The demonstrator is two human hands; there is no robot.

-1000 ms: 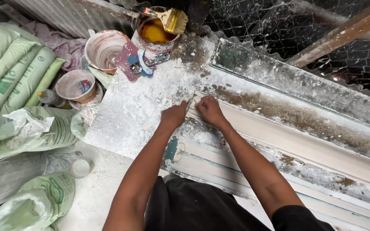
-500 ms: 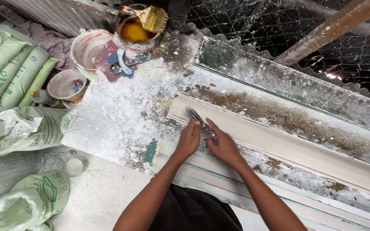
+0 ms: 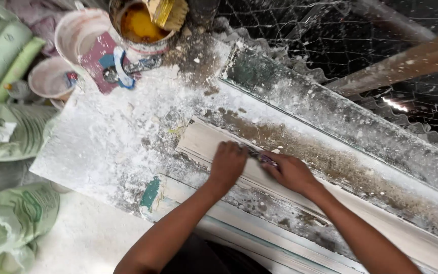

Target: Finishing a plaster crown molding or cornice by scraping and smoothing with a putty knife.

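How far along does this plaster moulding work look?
Done: a long pale moulding strip lies formed on the powder-caked board. In hand: the left hand and the right hand press a small tool on the strip near its left end. Left: crusty residue along its edges; the paint can stands untouched.

Two hands, the left (image 3: 227, 165) and the right (image 3: 290, 172), are seen. Three buckets are counted: one white (image 3: 77, 30), one with yellow liquid (image 3: 138, 25), one small (image 3: 49, 78). One brush (image 3: 166, 12) is seen.
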